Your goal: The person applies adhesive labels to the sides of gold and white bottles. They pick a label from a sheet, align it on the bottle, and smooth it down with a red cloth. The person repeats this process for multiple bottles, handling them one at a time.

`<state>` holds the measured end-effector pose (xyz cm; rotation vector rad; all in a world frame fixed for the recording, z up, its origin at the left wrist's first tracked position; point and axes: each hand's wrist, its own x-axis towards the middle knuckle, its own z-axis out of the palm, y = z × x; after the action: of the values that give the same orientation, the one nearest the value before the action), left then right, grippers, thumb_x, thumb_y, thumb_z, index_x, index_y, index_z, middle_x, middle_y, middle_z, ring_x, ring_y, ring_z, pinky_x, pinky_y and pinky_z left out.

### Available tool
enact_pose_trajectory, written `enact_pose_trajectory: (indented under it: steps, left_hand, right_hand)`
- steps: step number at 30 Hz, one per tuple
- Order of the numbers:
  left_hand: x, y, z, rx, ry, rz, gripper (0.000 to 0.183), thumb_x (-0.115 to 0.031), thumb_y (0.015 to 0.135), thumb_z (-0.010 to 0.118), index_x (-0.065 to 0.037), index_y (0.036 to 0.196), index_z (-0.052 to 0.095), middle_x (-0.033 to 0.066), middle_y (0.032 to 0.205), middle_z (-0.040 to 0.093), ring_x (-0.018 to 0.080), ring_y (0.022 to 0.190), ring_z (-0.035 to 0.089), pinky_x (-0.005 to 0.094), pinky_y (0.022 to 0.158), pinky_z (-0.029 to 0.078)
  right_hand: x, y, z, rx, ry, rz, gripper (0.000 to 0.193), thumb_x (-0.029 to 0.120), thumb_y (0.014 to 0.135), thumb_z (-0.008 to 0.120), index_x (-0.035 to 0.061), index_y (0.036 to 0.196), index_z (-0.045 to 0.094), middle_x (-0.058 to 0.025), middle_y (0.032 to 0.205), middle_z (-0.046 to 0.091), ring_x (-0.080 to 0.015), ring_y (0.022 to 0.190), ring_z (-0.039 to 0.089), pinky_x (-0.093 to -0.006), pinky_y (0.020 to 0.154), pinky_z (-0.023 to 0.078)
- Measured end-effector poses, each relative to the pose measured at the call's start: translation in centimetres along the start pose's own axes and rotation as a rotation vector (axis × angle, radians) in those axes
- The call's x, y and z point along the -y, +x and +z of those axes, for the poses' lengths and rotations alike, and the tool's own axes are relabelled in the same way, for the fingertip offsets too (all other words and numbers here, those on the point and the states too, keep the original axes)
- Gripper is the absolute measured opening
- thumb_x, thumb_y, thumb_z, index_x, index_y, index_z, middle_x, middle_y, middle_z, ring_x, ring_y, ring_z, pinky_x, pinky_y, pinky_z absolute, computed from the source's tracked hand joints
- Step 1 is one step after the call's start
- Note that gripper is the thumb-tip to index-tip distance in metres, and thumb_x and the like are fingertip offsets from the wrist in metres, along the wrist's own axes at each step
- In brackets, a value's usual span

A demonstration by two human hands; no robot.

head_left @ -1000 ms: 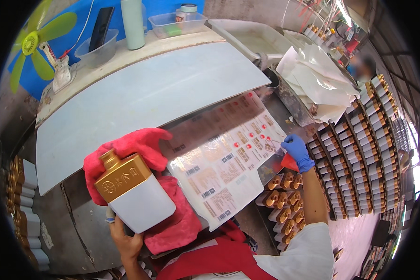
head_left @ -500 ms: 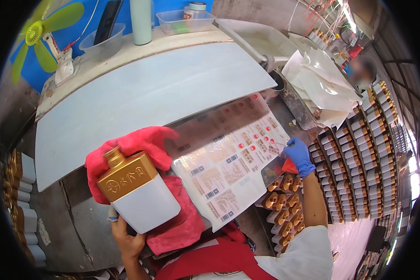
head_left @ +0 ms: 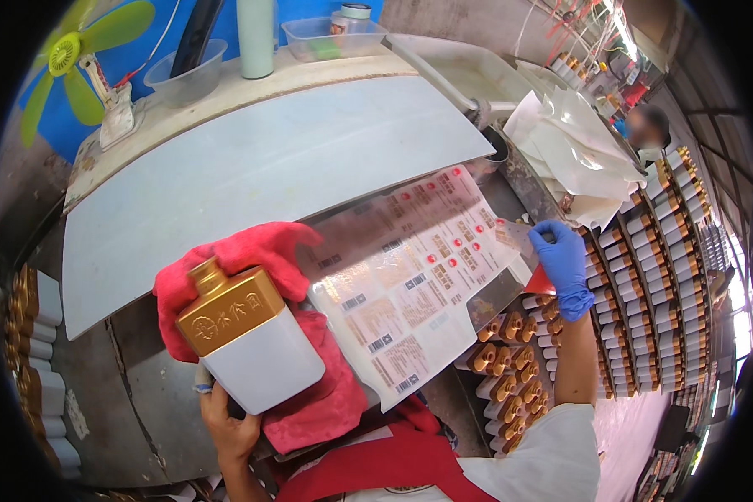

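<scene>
A flat, square-shouldered bottle [head_left: 263, 364], white below with an embossed gold top, lies tilted on a bunched pink cloth [head_left: 309, 418]. My left hand [head_left: 226, 422] grips its lower left side, the fingers partly hidden beneath it. A fingertip on that hand wears a pale cover. To the right, my right hand [head_left: 560, 259] in a blue glove pinches the edge of a small clear printed decal [head_left: 514, 237]. The decal reaches from my fingertips over the right edge of a wet decal sheet [head_left: 427, 339] with red dots and small printed blocks.
A pale board [head_left: 251, 184] spans the bench behind the bottle. Crumpled white sheets [head_left: 573, 146] fill a tray at the right. Gold-topped bottles [head_left: 506, 381] stand beside my right arm, with stacked rows [head_left: 644, 293] beyond. A green fan [head_left: 65, 54] is at the far left; another person [head_left: 648, 130] is at the far right.
My right hand has moved right and slightly up from the sheet's edge, drawing the decal out so that more of it shows. The bottle and my left hand have barely shifted.
</scene>
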<state>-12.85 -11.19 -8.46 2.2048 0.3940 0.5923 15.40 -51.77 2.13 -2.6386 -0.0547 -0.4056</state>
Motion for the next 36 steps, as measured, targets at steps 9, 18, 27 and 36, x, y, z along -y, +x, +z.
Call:
enact_pose_trajectory:
  steps: [9,18,27,36]
  left_hand:
    - [0.6,-1.0,-1.2,-0.043,-0.11,-0.022,0.103,-0.038,0.053,0.09,0.004,0.134,0.042,0.021,0.128,0.05,0.0319,0.114,0.052,0.0396,0.096,0.042]
    - [-2.9,0.0,-2.5,-0.053,-0.296,0.075,0.075,-0.067,0.076,0.061,-0.002,0.113,0.059,0.0151,0.116,0.044,0.0278,0.109,0.042,0.0381,0.096,0.034]
    - [-4.9,1.8,-0.9,-0.244,-0.17,-0.025,0.019,-0.01,0.074,0.076,-0.005,0.088,0.064,0.0121,0.103,0.051,0.0253,0.097,0.045,0.0333,0.086,0.037]
    - [-5.0,3.4,-0.5,-0.411,-0.051,0.075,0.015,-0.003,0.07,0.077,-0.004,0.075,0.063,0.0104,0.092,0.056,0.0234,0.086,0.052,0.0325,0.076,0.041]
  right_hand:
    - [5.3,-5.2,1.3,0.147,-0.249,-0.362,0.008,0.017,0.08,0.063,0.01,0.076,0.062,-0.0121,0.071,0.063,-0.0324,0.068,0.062,-0.0408,0.059,0.048]
    - [20.4,-11.5,1.4,1.025,0.507,-0.377,0.011,0.013,0.079,0.069,0.0046,0.086,0.068,-0.0014,0.072,0.065,-0.0046,0.059,0.055,-0.0214,0.056,0.046]
    - [22.8,-12.9,9.2,0.78,0.571,-0.426,0.018,0.02,0.082,0.068,0.0037,0.089,0.066,-0.0104,0.074,0.066,-0.0188,0.062,0.063,-0.0292,0.062,0.051]
    - [23.3,-13.4,9.4,0.711,0.566,-0.418,0.012,0.011,0.08,0.071,0.0009,0.084,0.066,-0.0015,0.063,0.059,-0.0042,0.056,0.049,-0.022,0.053,0.043]
